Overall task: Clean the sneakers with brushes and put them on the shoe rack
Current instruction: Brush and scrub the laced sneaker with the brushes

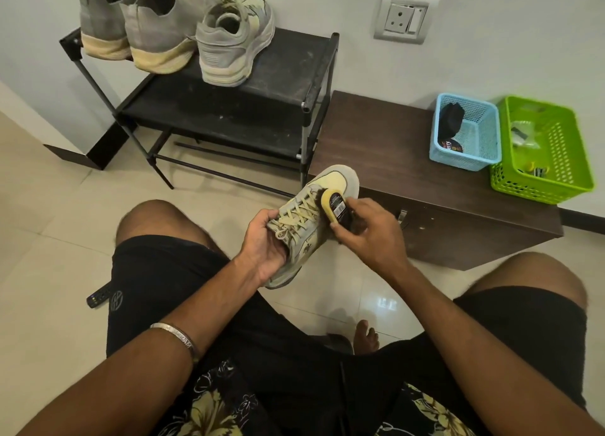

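A grey and pale-yellow sneaker [337,182] is held above the floor between my knees, toe pointing away. My left hand [266,242] grips it at the opening near the heel. My right hand [366,227] grips a yellow-backed brush [334,205] whose dark bristles press on the sneaker's right side beside the laces. Its matching sneaker [230,39] stands on the top shelf of the black shoe rack [294,72], heel toward me. Two grey high-top shoes [134,26] stand to its left on the same shelf.
A low brown cabinet [393,154] stands right of the rack, carrying a blue basket [466,134] with dark items and a green basket [543,151]. A remote control [98,296] lies on the tiled floor by my left thigh. A wall socket [404,18] is above.
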